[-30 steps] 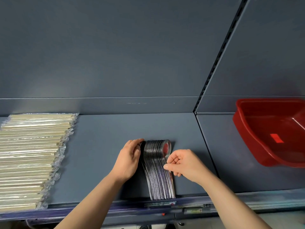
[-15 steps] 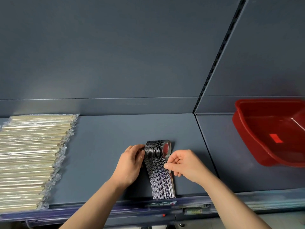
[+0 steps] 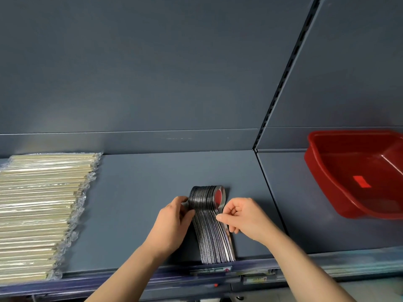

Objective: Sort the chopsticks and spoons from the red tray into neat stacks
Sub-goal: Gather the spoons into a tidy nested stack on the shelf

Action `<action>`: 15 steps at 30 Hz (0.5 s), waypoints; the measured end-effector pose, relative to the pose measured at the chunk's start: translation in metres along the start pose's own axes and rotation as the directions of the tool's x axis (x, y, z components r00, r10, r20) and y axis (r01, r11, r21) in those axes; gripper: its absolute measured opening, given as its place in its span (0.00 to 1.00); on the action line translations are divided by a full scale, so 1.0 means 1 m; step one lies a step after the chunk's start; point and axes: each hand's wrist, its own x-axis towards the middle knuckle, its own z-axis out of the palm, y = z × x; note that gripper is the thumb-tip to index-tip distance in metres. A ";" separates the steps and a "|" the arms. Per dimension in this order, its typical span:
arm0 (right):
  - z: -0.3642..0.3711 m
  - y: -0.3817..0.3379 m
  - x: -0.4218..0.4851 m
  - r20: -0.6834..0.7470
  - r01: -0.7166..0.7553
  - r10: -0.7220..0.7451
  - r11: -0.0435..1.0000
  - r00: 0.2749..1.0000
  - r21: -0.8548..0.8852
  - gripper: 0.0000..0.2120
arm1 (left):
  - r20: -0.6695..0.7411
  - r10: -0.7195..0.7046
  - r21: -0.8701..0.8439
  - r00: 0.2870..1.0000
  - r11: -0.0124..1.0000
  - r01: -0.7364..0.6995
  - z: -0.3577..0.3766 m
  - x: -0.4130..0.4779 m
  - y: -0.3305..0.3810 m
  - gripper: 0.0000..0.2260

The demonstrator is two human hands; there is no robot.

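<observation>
Nearest you runs the shelf's front rail (image 3: pixel 152 277), a dark strip with small labels tucked in it. Just beyond it lies the grey-blue shelf (image 3: pixel 139 192), flat and matte, and your two forearms reach over the rail onto it.

Your left hand (image 3: pixel 169 225) presses its curled fingers against the left flank of the row of spoons (image 3: pixel 210 225), thumb up by the bowls. Your right hand (image 3: pixel 242 219) is loosely curled on the right flank, thumb and forefinger pinching at the outermost handle. The spoons stand on edge, packed side by side, handles toward the rail and bowls away from you.

Well off to your left, the wrapped chopsticks (image 3: pixel 41 214) lie in a broad flat stack. To your right, past the seam between shelf panels, the red tray (image 3: pixel 357 175) sits tilted, with only a red patch showing on its floor.

Behind everything rises the plain grey back wall (image 3: pixel 152 68), split by a slotted upright (image 3: pixel 283 79).
</observation>
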 end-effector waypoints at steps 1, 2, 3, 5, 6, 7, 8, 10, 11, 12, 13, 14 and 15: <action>0.000 0.001 0.000 0.000 -0.001 0.001 1.000 1.000 0.004 0.09 | 0.001 -0.005 -0.001 1.000 1.000 0.005 0.000 0.000 0.000 0.13; 0.000 0.001 0.001 -0.002 -0.001 0.001 1.000 1.000 0.007 0.09 | 0.001 -0.010 -0.003 1.000 1.000 0.010 0.000 0.000 0.001 0.12; 0.000 0.001 0.001 -0.003 -0.001 0.001 1.000 1.000 0.009 0.10 | 0.001 -0.015 -0.003 1.000 1.000 0.015 0.000 0.000 0.001 0.12; 0.000 0.002 0.002 -0.005 0.001 -0.001 1.000 1.000 0.010 0.10 | 0.000 -0.024 0.002 1.000 1.000 0.024 -0.001 -0.001 0.002 0.11; 0.000 0.002 0.002 -0.004 0.001 -0.001 1.000 1.000 0.007 0.10 | -0.001 -0.027 0.006 1.000 1.000 0.027 -0.001 -0.001 0.002 0.11; 0.000 0.003 0.002 -0.004 0.001 -0.001 1.000 1.000 0.001 0.10 | -0.002 -0.030 0.013 1.000 0.999 0.030 -0.001 -0.001 0.002 0.11; 0.000 0.003 0.002 -0.006 0.000 0.000 1.000 1.000 -0.004 0.10 | -0.003 -0.032 0.020 0.999 0.999 0.032 -0.001 -0.001 0.002 0.11; 0.000 0.003 0.001 -0.016 -0.005 0.005 1.000 1.000 -0.006 0.10 | -0.002 -0.039 0.026 0.999 0.999 0.040 -0.002 -0.001 0.002 0.10; -0.001 0.003 0.001 -0.021 -0.007 0.007 1.000 1.000 -0.007 0.10 | -0.002 -0.045 0.028 0.999 0.999 0.045 -0.002 -0.001 0.002 0.11; 0.000 0.003 0.001 -0.025 -0.009 0.009 1.000 1.000 -0.009 0.11 | 0.000 -0.051 0.031 0.999 0.998 0.051 -0.002 0.000 0.002 0.11; 0.000 0.002 0.001 -0.028 -0.011 0.010 1.000 1.000 -0.014 0.11 | 0.002 -0.057 0.035 0.998 0.998 0.057 -0.002 0.000 0.002 0.11; 0.000 0.002 0.001 -0.031 -0.013 0.012 1.000 0.999 -0.021 0.11 | 0.004 -0.063 0.038 0.998 0.997 0.063 -0.002 0.000 0.002 0.12; -0.001 0.002 0.001 -0.033 -0.015 0.014 1.000 0.999 -0.026 0.10 | 0.004 -0.067 0.039 0.998 0.997 0.067 -0.003 0.000 0.002 0.12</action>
